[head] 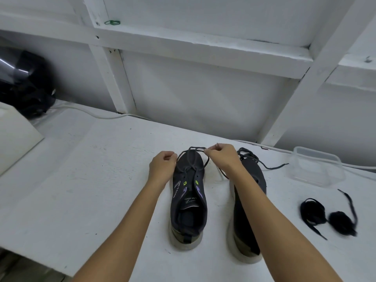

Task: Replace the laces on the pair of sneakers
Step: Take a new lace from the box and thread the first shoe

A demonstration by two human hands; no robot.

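Pinching one sneaker's [188,198] lace [193,154], both hands [162,164] [222,157]; clear tub [317,166] seemingly bare.

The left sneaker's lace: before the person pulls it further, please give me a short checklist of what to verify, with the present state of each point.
1. Right hand pinches the lace above the toe of the left sneaker: ok.
2. Left hand has a hold on the other side of the lace: cannot tell, its curled fingers hide the contact.
3. Lace runs through the lower eyelets only; upper eyelets free: ok.
4. Left sneaker stands flat on the table: ok.
5. Right sneaker clear of the working lace: cannot tell, the right forearm covers it.
6. Spare black laces ready on the right side of the table: ok.
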